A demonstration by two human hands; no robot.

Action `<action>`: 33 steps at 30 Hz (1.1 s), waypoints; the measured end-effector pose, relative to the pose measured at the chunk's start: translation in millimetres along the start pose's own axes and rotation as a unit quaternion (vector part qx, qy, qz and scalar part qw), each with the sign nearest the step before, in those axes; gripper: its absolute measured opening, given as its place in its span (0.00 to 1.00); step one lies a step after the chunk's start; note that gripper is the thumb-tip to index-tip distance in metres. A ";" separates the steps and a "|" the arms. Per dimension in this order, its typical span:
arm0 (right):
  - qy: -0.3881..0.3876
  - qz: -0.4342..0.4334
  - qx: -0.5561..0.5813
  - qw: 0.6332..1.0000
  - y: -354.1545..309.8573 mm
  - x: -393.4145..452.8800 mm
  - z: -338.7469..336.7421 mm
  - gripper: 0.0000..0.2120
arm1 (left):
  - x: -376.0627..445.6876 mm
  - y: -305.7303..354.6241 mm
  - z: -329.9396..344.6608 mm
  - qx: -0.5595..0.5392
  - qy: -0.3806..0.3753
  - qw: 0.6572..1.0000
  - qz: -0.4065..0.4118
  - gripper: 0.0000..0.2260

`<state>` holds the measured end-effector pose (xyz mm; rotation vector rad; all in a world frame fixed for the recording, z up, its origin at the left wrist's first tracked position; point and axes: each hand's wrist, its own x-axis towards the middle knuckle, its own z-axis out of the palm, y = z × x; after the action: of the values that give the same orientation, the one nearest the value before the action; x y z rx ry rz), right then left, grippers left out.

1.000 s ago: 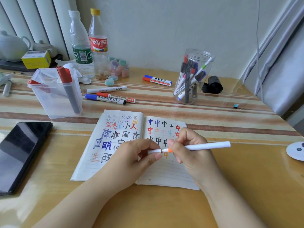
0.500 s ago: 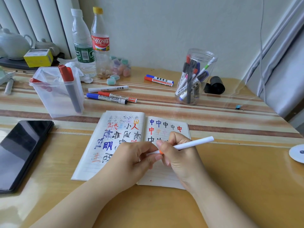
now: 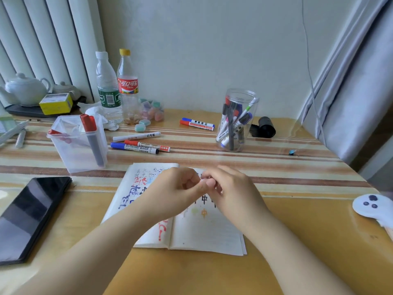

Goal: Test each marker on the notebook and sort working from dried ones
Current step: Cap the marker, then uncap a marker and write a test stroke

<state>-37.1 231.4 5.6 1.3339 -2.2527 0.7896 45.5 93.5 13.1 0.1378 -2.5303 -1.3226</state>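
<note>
The open notebook lies in front of me, its pages covered with coloured test marks. Above its spine, my left hand and my right hand meet with fingertips together. They pinch a white marker; only a sliver of it shows between the fingers. A round clear jar at the back right holds several markers. A rectangular clear box at the left holds a red-capped marker. Loose on the table lie a white marker, a red one and a blue one.
Another blue and red marker pair lies behind the notebook. A black phone sits at the left edge. Two bottles, a teapot and a yellow box stand at the back. A black roll and a white disc lie at the right.
The hands have risen and moved away from me over the notebook. The marker's long white barrel, which stuck out to the right, is now hidden behind the right hand.
</note>
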 end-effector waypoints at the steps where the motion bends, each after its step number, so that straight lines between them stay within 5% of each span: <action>1: 0.011 0.014 0.002 1.000 6.6 7.4 -6.6 0.04 | 5.2 2.2 -2.3 -0.004 -0.005 1.000 0.009 0.20; 5: 0.103 0.082 0.068 0.989 31.9 46.8 -46.0 0.03 | 36.6 17.1 -7.5 0.040 0.030 0.997 0.062 0.04; 11: 0.222 0.144 0.082 0.961 78.5 124.2 -85.6 0.06 | 91.7 37.3 -3.7 0.107 0.035 0.986 0.120 0.03; 19: 0.095 0.207 -0.047 0.973 131.4 182.9 -55.1 0.11 | 113.7 6.7 6.8 0.128 0.047 0.983 0.119 0.02; 33: 0.031 0.237 -0.117 0.964 142.8 190.4 -44.6 0.15 | 107.8 -37.5 12.8 0.095 0.057 0.990 0.089 0.07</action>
<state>-249.0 190.1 115.4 0.6583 -2.5542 0.6703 -62.9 59.1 -2.4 0.0249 -2.5018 -0.9791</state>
